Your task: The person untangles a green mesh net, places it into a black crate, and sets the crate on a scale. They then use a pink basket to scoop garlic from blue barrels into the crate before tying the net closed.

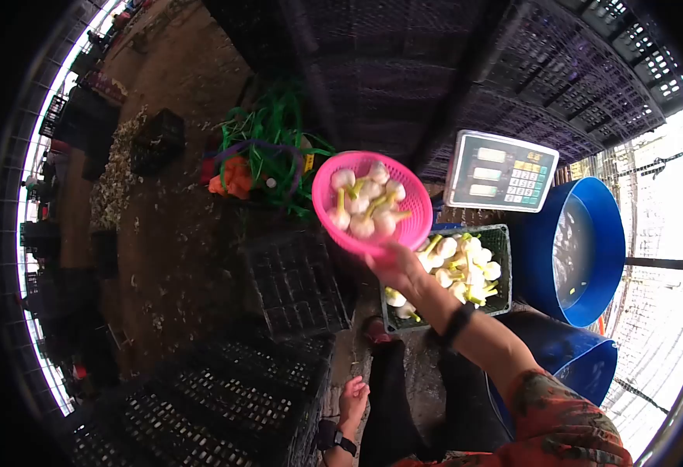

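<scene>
My right hand (398, 268) grips the near rim of a pink plastic basket (418, 204), its fingers partly blurred. Several garlic bulbs (363, 226) with short green stems lie in the basket, which is held up in the air and tilted toward me. Below and to the right of it stands a dark green crate (506, 253) heaped with more trimmed garlic bulbs (478, 272). Low in the view, beside my leg, my left hand (353, 398) hangs with loosely bent fingers, and nothing shows in it.
A digital scale (501, 171) stands behind the garlic crate. Two blue tubs (610, 241) are on the right. Black crates (291, 284) stand left of my legs, with green straps (275, 132) and an orange bundle (232, 177) beyond. Stacked crates form a dark wall ahead.
</scene>
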The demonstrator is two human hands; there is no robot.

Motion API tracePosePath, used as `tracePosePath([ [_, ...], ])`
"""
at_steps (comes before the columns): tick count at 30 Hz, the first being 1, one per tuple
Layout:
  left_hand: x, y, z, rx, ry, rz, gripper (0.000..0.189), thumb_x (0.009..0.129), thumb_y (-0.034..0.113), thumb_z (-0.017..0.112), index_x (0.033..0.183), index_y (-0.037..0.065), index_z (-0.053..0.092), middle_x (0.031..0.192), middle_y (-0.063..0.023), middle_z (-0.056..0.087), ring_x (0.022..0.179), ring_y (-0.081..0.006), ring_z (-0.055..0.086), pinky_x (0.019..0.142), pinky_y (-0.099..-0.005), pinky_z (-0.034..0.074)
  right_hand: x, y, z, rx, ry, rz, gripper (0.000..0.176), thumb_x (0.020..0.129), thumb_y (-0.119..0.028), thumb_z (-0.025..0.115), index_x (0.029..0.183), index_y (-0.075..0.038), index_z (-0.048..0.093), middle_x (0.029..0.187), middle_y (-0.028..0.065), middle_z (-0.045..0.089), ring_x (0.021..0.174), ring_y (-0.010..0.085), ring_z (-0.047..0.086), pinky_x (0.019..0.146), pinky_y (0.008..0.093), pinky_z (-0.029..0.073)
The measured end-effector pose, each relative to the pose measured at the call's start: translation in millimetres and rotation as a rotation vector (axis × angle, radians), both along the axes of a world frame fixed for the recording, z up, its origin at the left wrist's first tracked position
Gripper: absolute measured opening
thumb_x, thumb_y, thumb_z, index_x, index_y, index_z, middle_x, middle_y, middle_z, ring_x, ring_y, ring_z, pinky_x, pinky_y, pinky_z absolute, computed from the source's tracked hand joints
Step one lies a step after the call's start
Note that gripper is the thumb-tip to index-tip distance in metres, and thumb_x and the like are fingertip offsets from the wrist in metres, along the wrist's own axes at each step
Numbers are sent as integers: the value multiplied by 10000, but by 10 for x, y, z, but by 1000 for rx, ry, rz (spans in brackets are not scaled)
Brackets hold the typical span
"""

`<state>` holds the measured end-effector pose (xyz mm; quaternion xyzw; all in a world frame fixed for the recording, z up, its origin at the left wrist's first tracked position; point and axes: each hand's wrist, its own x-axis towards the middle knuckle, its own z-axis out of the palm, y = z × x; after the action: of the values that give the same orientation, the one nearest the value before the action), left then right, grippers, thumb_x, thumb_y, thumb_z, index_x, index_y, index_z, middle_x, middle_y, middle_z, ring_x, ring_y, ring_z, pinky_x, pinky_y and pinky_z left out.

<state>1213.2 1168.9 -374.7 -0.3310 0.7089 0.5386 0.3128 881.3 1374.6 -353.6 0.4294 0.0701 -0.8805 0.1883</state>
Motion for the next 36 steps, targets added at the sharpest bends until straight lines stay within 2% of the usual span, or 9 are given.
tracePosePath([
  [2,77,-129,-89,9,62,21,353,884,92,606,1220,79,497,1061,-95,616,831,-152,624,676,-271,509,-391,-236,-497,23,120,1,224,919,-117,492,1128,-36,494,1054,153,574,916,292,589,699,398,552],
  [11,-42,-280,76,58,-107,354,346,848,97,664,1174,98,546,912,-18,608,806,-133,627,635,-239,495,-756,-454,-1423,283,324,256,379,921,-293,568,1188,-38,485,1073,120,590,918,302,621,787,444,525],
  [13,-89,-224,44,81,-132,344,342,862,109,650,1184,88,537,960,-26,611,812,-133,623,640,-239,496,-529,-424,-1193,411,232,321,488,888,-289,611,1247,0,452,1045,121,611,758,279,650,619,385,559],
  [18,-512,75,-183,134,-102,121,406,872,116,627,1252,80,488,1093,-74,589,975,-161,591,770,-269,489,597,459,-422,919,455,660,377,895,-201,595,1176,47,554,950,115,654,741,179,662,593,259,544],
  [23,-1293,669,-275,161,46,-50,608,855,122,635,1384,54,345,1344,-167,447,1198,-236,478,1004,-352,397,1903,1929,-510,1141,-209,320,190,913,-110,524,1052,2,590,848,117,658,646,164,634,491,266,488],
  [29,-1997,1093,-926,19,134,0,806,800,241,686,1427,9,236,1414,-176,366,1292,-265,384,1054,-360,324,2133,3290,-1278,1659,-418,559,390,851,-228,646,1161,-5,565,985,108,642,847,186,625,738,274,504],
  [31,-2207,1223,-1121,330,175,145,801,779,258,711,1403,-2,281,1371,-150,410,1241,-227,425,1042,-344,325,1896,3425,-1524,1650,-429,669,603,817,-284,689,1305,-15,459,1139,158,604,1049,237,576,901,318,450],
  [34,-2285,1286,-1480,129,136,201,434,814,202,670,1161,-2,508,1113,-78,580,983,-171,555,881,-326,424,1721,3536,-1990,1486,-346,617,601,772,-314,712,1248,-2,518,1046,154,647,973,249,617,885,318,465],
  [36,-2352,1366,-1442,126,103,262,436,803,194,673,1151,-12,511,1113,-95,578,990,-179,553,885,-319,423,1616,3480,-2091,1669,-369,907,516,775,-290,707,1171,14,576,1015,156,661,939,232,628,852,314,476],
])
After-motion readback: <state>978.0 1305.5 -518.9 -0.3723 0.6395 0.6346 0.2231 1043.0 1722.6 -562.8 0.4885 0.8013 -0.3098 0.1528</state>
